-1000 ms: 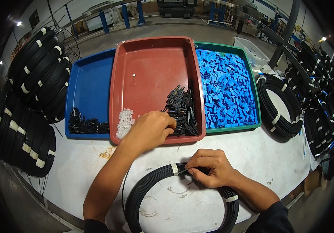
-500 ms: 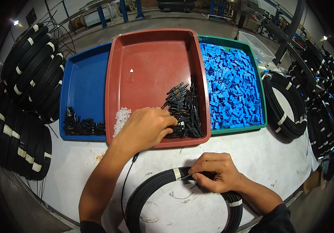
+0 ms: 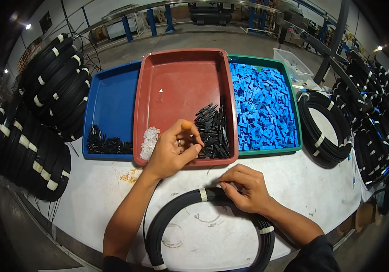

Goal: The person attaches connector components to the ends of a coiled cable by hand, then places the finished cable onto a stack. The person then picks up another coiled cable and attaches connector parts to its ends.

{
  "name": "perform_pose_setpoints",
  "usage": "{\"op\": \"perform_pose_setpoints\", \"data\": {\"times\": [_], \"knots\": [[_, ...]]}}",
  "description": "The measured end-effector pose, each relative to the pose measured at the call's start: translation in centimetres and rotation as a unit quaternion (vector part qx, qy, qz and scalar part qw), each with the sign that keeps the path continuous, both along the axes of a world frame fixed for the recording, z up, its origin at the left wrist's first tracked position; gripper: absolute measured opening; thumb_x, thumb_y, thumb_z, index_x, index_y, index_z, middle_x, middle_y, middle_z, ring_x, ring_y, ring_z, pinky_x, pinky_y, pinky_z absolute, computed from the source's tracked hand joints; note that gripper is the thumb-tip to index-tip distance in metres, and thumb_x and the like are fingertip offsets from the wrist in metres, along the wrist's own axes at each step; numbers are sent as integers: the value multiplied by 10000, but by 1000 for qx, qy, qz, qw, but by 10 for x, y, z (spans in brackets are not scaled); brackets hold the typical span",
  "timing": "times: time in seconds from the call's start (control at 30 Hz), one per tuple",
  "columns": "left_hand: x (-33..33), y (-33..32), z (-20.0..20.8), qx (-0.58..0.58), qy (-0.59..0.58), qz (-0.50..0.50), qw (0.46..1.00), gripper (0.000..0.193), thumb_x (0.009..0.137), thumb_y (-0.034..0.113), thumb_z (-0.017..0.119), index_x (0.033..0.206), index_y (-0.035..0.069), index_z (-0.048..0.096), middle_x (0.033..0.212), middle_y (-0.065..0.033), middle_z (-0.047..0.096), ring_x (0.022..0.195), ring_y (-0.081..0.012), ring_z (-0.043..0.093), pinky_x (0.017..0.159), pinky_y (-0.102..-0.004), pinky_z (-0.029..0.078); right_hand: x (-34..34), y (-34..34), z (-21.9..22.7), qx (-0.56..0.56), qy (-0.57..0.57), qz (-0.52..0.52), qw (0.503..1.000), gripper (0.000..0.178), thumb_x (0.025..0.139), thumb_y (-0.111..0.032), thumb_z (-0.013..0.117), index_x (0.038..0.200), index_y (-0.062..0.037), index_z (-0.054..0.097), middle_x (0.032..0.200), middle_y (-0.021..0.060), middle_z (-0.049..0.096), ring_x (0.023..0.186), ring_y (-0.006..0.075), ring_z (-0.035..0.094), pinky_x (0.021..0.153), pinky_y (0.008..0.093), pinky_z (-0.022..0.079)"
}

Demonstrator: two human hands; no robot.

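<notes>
My left hand (image 3: pixel 176 148) hovers over the near edge of the red tray (image 3: pixel 181 86), palm turned partly up. Its fingers curl, with thumb and index tip close together; whatever is between them is too small to make out. Beside it in the tray lie a heap of slim black plastic connector parts (image 3: pixel 212 131) and a small pile of clear-white pieces (image 3: pixel 149 143). My right hand (image 3: pixel 246 188) pinches the end of a thin black cable, mostly hidden by the fingers. Below it, a coil of black cable (image 3: pixel 158 226) bound with white tape lies on the white table.
A blue tray (image 3: pixel 113 90) with black parts stands left of the red one. On the right is a green tray (image 3: pixel 297 122) of blue clips (image 3: pixel 264 109). Taped cable coils (image 3: pixel 31 154) are stacked at the left; another coil (image 3: pixel 310 131) lies at the right.
My left hand has lifted out of the black parts and turned its palm up. My right hand, still pinching, has risen slightly away from the coil. The whole view has shifted a little.
</notes>
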State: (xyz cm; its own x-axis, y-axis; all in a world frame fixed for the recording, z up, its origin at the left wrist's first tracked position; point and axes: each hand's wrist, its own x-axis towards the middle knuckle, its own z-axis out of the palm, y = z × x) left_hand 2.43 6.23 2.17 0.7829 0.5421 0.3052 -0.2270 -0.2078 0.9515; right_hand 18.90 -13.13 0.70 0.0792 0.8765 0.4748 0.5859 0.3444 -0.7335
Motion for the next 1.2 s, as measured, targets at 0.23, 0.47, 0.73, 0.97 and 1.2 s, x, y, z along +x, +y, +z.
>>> {"op": "perform_pose_setpoints", "data": {"times": [0.23, 0.47, 0.73, 0.97, 1.2], "knots": [[-26, -45, -26, -68, -51, 1, 996, 207, 885, -36, 707, 970, 37, 532, 1081, -190, 691, 908, -155, 703, 799, -274, 587, -2, 1, -1, 46, -41, -8, 998, 156, 833, -48, 730, 987, -41, 754, 1187, 168, 675, 675, 218, 685, 601, 322, 552], [-34, -59, -37, -44, -45, -17, 998, 242, 864, -114, 737, 981, 1, 559, 1067, -187, 699, 979, -163, 694, 881, -289, 590, 1, 0, -7, 63, -84, 65, 992, 168, 815, -32, 717, 981, -24, 740, 1072, 131, 721, 835, 297, 732, 718, 355, 596], [-37, -68, -27, 280, 37, 75, 956, 273, 774, -10, 853, 1010, 8, 717, 956, -110, 756, 860, -181, 744, 759, -296, 600, -1, 1, -6, 53, -82, 71, 993, 178, 799, -17, 714, 976, -13, 733, 1035, 132, 730, 849, 308, 734, 740, 362, 600], [-33, -70, -21, 345, 19, 80, 935, 273, 826, -31, 773, 1091, -2, 713, 1020, -130, 722, 870, -244, 712, 744, -313, 572, -1, 3, -4, 48, -68, 69, 994, 160, 812, -6, 707, 970, -2, 730, 1028, 140, 733, 861, 313, 734, 757, 362, 599], [-35, -65, -24, 337, 30, 79, 938, 319, 864, -32, 728, 1178, 20, 714, 1039, -117, 681, 872, -231, 675, 735, -312, 556, -1, 2, -3, 27, -52, 59, 997, 137, 841, -7, 713, 977, 1, 727, 945, 122, 710, 815, 268, 719, 721, 336, 581]]}}
